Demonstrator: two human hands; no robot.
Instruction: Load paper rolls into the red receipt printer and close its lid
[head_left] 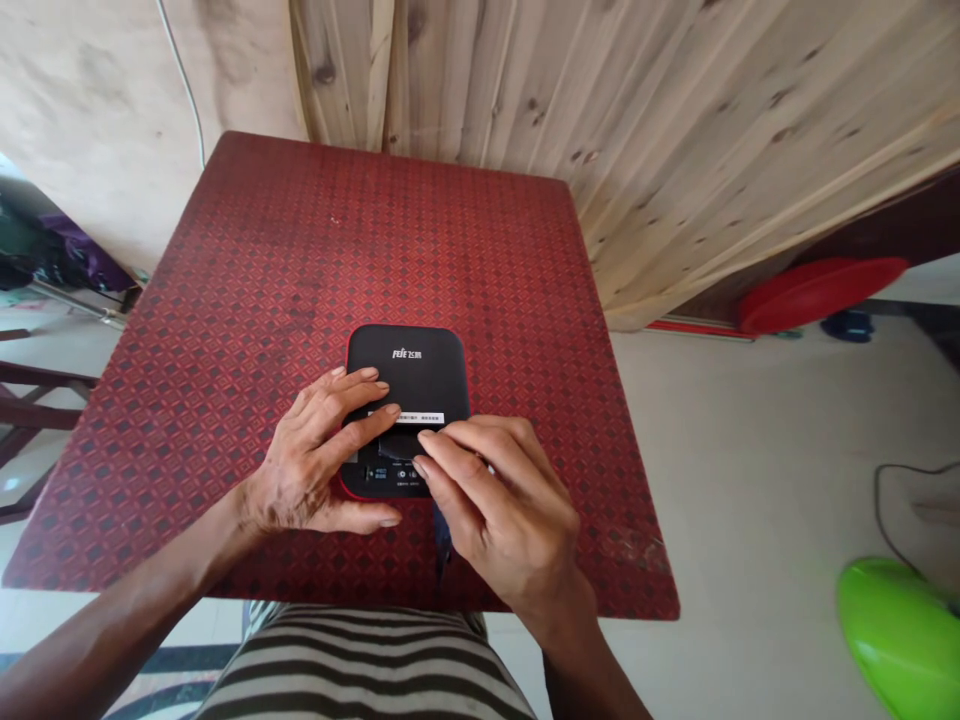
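Note:
A black digital kitchen scale (409, 385) with rounded corners and a red rim lies flat on the patterned red table. It has a white printed label strip, a dark display and small marked buttons near its front edge. My left hand (319, 450) rests over its left side, fingers spread, with the thumb along the front edge. At the display's right end, the thumb and index finger of my right hand (502, 490) are pinched together. What they hold there is too small to make out. Below them a thin dark piece (442, 540) shows at the scale's front edge, partly hidden by the hand.
The red table (375, 240) stands against a wooden plank wall (525, 90). On the floor to the right are a red basin (821, 293) and a bright green plastic object (896, 630). Dark wooden chair parts (37, 410) are at the left.

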